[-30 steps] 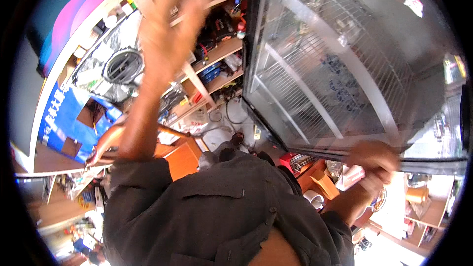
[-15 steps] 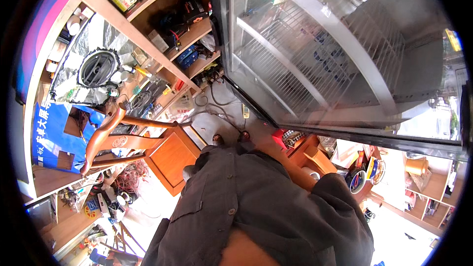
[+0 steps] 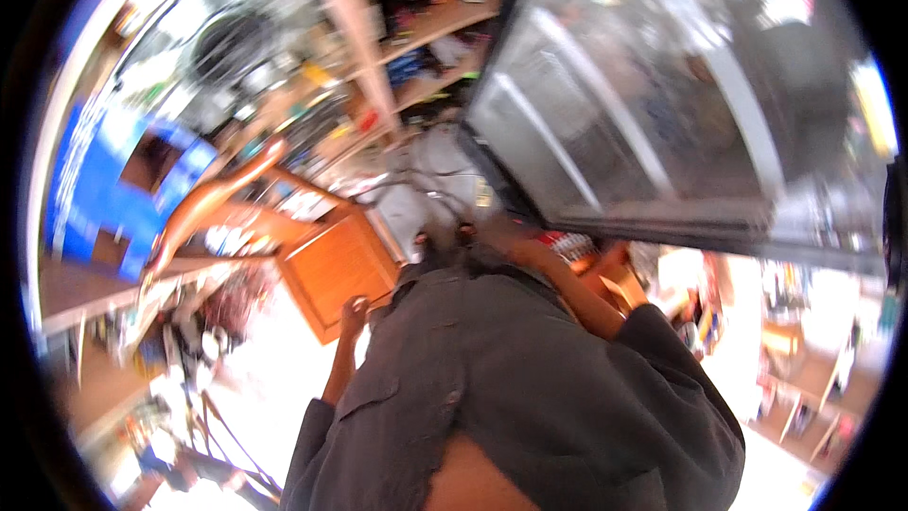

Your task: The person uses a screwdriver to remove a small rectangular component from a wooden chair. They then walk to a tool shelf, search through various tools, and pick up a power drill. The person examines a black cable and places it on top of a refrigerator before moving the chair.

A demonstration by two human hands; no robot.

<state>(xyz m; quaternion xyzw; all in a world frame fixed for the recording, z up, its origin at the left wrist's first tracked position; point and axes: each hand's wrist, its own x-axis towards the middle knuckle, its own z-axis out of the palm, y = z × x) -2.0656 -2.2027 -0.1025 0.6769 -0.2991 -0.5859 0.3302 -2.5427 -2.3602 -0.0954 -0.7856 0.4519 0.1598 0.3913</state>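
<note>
My left hand (image 3: 354, 314) is beside the front corner of the wooden chair (image 3: 340, 270), at the left edge of my dark shirt (image 3: 492, 350). Its fingers look curled in, with a small whitish spot at them that is too blurred to name. My right forearm reaches forward from the sleeve, and my right hand (image 3: 515, 248) is a smear of motion in front of my body. Nearest to it is a red patterned item (image 3: 567, 244) under the glass-door cabinet's lower edge. What that hand holds, if anything, does not show.
A glass-fronted display cooler (image 3: 643, 114) fills the upper right. Crowded wooden shelves (image 3: 435, 24) stand ahead, with cables (image 3: 416, 185) on the floor before them. On the left are a blue cut-out box (image 3: 123, 189) and a cluttered shelf. More shelving (image 3: 804, 388) stands at the right.
The view has swung, so the cooler and shelves sit further right and higher, and much is blurred. My left hand and forearm have come out beside my shirt. The right forearm stays extended forward.
</note>
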